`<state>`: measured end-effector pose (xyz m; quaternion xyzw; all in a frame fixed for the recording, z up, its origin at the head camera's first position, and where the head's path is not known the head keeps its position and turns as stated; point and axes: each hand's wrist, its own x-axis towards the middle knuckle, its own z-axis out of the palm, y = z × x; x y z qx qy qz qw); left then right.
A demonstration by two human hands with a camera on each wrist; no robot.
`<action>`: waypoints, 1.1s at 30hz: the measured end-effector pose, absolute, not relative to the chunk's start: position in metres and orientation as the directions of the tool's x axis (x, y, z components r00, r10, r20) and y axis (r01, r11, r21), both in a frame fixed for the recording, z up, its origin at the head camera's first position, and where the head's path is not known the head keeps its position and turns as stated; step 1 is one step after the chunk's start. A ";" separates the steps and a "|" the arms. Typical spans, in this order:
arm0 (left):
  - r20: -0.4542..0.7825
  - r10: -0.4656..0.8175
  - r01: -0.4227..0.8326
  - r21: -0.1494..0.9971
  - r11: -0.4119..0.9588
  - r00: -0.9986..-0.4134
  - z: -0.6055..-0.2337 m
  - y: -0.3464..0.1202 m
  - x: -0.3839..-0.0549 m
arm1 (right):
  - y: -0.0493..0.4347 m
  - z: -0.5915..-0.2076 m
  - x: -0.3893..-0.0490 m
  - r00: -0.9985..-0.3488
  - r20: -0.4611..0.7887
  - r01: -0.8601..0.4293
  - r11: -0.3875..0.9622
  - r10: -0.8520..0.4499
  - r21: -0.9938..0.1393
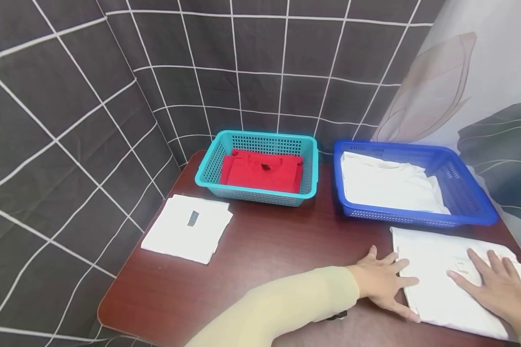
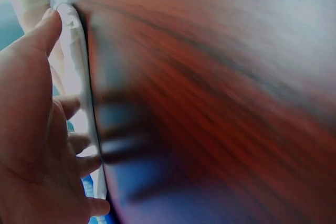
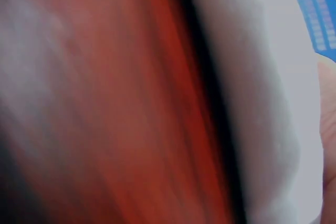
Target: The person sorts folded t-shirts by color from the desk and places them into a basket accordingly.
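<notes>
A folded white garment lies at the right of the table, with a small pale label near its middle. My left hand has its fingers spread, and their tips touch the garment's left edge. In the left wrist view, the left hand is beside the white fabric. On top of the garment rests my right hand, fingers spread out. The right wrist view shows only a sliver of that hand behind the thick white fold.
A teal basket at the back holds folded red clothing. The blue basket to its right holds white clothing. Another folded white garment with a dark label lies at the left of the brown table.
</notes>
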<state>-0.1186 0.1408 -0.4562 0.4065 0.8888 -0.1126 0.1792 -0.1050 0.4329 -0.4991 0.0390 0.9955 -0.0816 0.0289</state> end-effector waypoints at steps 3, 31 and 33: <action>-0.412 0.698 0.771 -0.019 0.636 -0.586 -0.457 0.129 -0.120 | 0.421 -0.497 -0.102 -0.994 -0.065 0.093 0.983 0.084 -0.156; -0.167 0.810 0.764 0.267 0.587 -0.563 -0.465 -0.074 -0.143 | 0.206 -0.485 -0.102 -0.999 -0.025 -0.016 0.963 -0.023 -0.268; -0.146 0.805 0.760 0.269 0.591 -0.574 -0.464 -0.089 -0.143 | 0.191 -0.485 -0.107 -0.999 -0.025 -0.029 0.965 -0.037 -0.262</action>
